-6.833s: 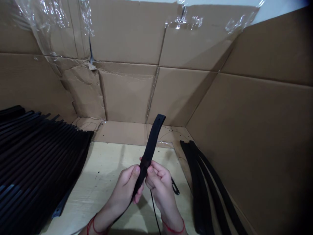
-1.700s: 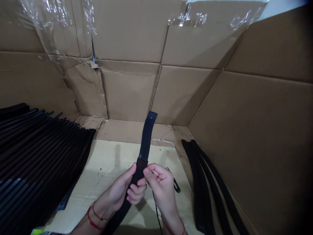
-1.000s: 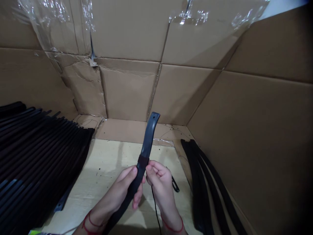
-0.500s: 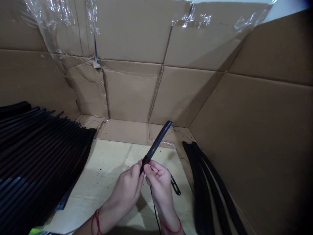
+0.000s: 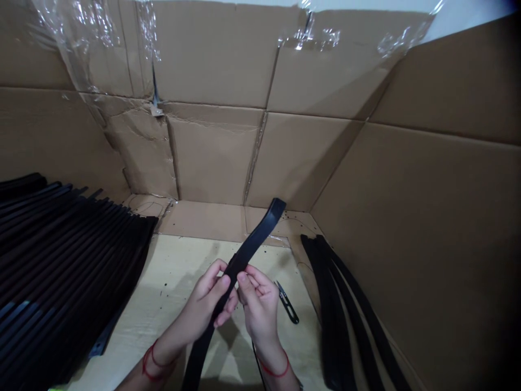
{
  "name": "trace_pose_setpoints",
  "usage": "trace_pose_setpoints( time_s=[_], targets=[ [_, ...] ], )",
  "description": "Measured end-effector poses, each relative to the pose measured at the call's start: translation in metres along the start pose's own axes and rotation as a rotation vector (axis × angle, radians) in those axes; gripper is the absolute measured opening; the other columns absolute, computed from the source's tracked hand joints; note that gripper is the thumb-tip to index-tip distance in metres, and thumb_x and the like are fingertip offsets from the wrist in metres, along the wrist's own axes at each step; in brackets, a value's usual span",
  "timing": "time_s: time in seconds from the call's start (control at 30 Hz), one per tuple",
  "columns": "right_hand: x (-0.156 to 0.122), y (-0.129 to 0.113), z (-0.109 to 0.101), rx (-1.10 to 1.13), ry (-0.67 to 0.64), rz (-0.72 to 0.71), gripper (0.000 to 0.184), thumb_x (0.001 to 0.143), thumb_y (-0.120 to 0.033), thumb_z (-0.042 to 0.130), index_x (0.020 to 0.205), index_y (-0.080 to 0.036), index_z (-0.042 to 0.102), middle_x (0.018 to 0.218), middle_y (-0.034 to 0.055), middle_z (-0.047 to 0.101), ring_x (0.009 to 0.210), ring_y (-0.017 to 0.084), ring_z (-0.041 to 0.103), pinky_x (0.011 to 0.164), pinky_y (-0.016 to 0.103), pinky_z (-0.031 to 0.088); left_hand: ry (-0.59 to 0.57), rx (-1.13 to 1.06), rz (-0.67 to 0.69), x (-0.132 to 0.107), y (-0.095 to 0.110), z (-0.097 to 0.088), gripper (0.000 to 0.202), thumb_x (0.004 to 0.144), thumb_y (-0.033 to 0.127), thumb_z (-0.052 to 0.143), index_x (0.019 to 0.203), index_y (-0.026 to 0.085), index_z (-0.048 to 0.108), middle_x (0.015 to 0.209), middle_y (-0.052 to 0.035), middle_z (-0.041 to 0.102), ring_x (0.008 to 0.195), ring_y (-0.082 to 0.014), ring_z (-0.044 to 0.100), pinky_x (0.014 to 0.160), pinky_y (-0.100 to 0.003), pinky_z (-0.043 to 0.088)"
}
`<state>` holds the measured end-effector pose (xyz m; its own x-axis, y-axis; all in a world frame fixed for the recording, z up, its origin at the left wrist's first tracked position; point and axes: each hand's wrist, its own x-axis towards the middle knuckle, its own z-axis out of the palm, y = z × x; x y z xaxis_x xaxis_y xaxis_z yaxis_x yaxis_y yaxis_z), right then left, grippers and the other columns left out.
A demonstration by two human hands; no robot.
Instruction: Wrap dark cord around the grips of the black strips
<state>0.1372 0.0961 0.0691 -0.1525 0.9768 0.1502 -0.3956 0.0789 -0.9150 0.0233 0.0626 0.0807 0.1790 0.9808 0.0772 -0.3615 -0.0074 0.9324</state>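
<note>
A long black strap point(image 5: 255, 239) rises at a slant from between my hands, its rounded tip pointing up and to the right. My left hand point(image 5: 207, 302) wraps its fingers round the strap's middle, where a small dark loop sits. My right hand point(image 5: 257, 304) is closed beside it, fingertips pinched against the strap at the same spot. The strap's lower part runs down past my left wrist to the bottom edge. Both wrists wear red string. A thin black cord point(image 5: 256, 355) hangs below my right hand.
A big stack of black straps point(image 5: 61, 255) fills the left side. A few more black straps point(image 5: 345, 304) lie along the right cardboard wall point(image 5: 427, 228). Small thread snips point(image 5: 287, 303) rest on the pale board point(image 5: 171, 293) just right of my right hand.
The strap has turned from edge-on to showing its flat face and leans further right. My hands stay clasped at its middle; the snips lie uncovered beside my right hand.
</note>
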Motion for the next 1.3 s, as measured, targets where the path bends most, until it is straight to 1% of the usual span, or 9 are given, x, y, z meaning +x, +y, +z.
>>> trace_pose_setpoints(
  time_s=[0.17, 0.23, 0.37, 0.53, 0.7, 0.93, 1.1, 1.2, 1.3],
  targets=[
    [0.006, -0.011, -0.006, 0.108, -0.208, 0.087, 0.046, 0.065, -0.046, 0.084, 0.097, -0.015, 0.077, 0.065, 0.0045, 0.070, 0.047, 0.011, 0.052, 0.041, 0.020, 0.037, -0.335, -0.357, -0.119, 0.013, -0.017, -0.022, 0.037, 0.094, 0.050, 0.045, 0.117, 0.021, 0.040, 0.046, 0.0087, 0.053, 0.022, -0.0047, 0.026, 0.026, -0.012, 0.020],
    [0.008, -0.016, -0.008, 0.101, -0.239, 0.068, 0.040, 0.065, -0.044, 0.084, 0.092, -0.015, 0.078, 0.067, 0.0056, 0.070, 0.054, 0.015, 0.059, 0.045, 0.022, 0.042, -0.363, -0.336, -0.158, 0.015, -0.018, -0.025, 0.047, 0.094, 0.054, 0.042, 0.125, 0.019, 0.038, 0.044, 0.0083, 0.052, 0.022, -0.0065, 0.029, 0.026, -0.014, 0.023],
    [0.007, -0.024, -0.008, 0.013, -0.183, 0.013, 0.033, 0.070, -0.042, 0.081, 0.090, -0.016, 0.078, 0.069, 0.0066, 0.071, 0.049, 0.015, 0.056, 0.044, 0.025, 0.046, -0.159, 0.053, -0.122, 0.007, -0.003, -0.014, 0.048, 0.092, 0.052, 0.049, 0.121, 0.015, 0.049, 0.061, 0.0004, 0.060, 0.045, -0.0096, 0.050, 0.044, -0.018, 0.038],
    [0.002, -0.028, -0.004, -0.040, -0.081, 0.024, 0.035, 0.070, -0.042, 0.081, 0.093, -0.015, 0.079, 0.060, 0.0032, 0.064, 0.050, 0.012, 0.051, 0.044, 0.022, 0.042, 0.096, 0.446, 0.076, -0.005, 0.013, 0.006, 0.029, 0.088, 0.043, 0.060, 0.099, 0.016, 0.061, 0.076, -0.0015, 0.058, 0.066, -0.0122, 0.049, 0.060, -0.022, 0.039],
    [0.001, -0.028, -0.006, -0.046, -0.114, 0.039, 0.034, 0.069, -0.037, 0.083, 0.094, -0.015, 0.079, 0.047, -0.0048, 0.050, 0.042, 0.006, 0.037, 0.039, 0.016, 0.030, -0.096, 0.008, -0.178, -0.002, 0.005, 0.001, 0.041, 0.083, 0.056, 0.060, 0.092, 0.017, 0.051, 0.059, 0.0089, 0.035, 0.044, -0.0046, 0.020, 0.039, -0.017, 0.017],
    [-0.003, -0.030, -0.005, -0.124, 0.037, -0.059, 0.026, 0.071, -0.040, 0.080, 0.074, -0.015, 0.073, 0.057, 0.0038, 0.068, 0.044, 0.013, 0.058, 0.040, 0.021, 0.046, -0.492, -0.359, -0.360, 0.010, -0.013, -0.006, 0.055, 0.079, 0.076, 0.046, 0.072, 0.022, 0.038, 0.048, 0.0119, 0.027, 0.032, -0.0031, 0.015, 0.030, -0.018, 0.012],
    [-0.007, -0.034, -0.003, -0.183, 0.136, -0.059, 0.027, 0.070, -0.040, 0.081, 0.071, -0.015, 0.070, 0.048, 0.0001, 0.062, 0.038, 0.013, 0.054, 0.036, 0.021, 0.043, -0.106, 0.029, -0.166, 0.009, -0.009, 0.003, 0.049, 0.090, 0.063, 0.042, 0.083, 0.015, 0.052, 0.059, 0.0019, 0.053, 0.048, -0.0079, 0.048, 0.049, -0.020, 0.038],
    [-0.008, -0.033, -0.005, -0.158, 0.033, -0.006, 0.027, 0.073, -0.040, 0.079, 0.070, -0.015, 0.069, 0.049, 0.0001, 0.061, 0.042, 0.012, 0.054, 0.040, 0.020, 0.041, 0.002, 0.049, -0.162, 0.002, -0.003, 0.008, 0.049, 0.091, 0.061, 0.042, 0.080, 0.015, 0.053, 0.051, 0.0053, 0.046, 0.040, -0.0059, 0.038, 0.042, -0.018, 0.030],
    [-0.006, -0.027, -0.010, -0.065, -0.143, 0.066, 0.030, 0.076, -0.043, 0.076, 0.078, -0.013, 0.073, 0.048, 0.0000, 0.060, 0.041, 0.008, 0.048, 0.040, 0.017, 0.032, -0.039, -0.104, -0.290, -0.004, -0.001, 0.005, 0.052, 0.090, 0.065, 0.038, 0.077, 0.017, 0.052, 0.042, 0.0086, 0.037, 0.031, -0.0049, 0.026, 0.033, -0.018, 0.020]
  ],
)
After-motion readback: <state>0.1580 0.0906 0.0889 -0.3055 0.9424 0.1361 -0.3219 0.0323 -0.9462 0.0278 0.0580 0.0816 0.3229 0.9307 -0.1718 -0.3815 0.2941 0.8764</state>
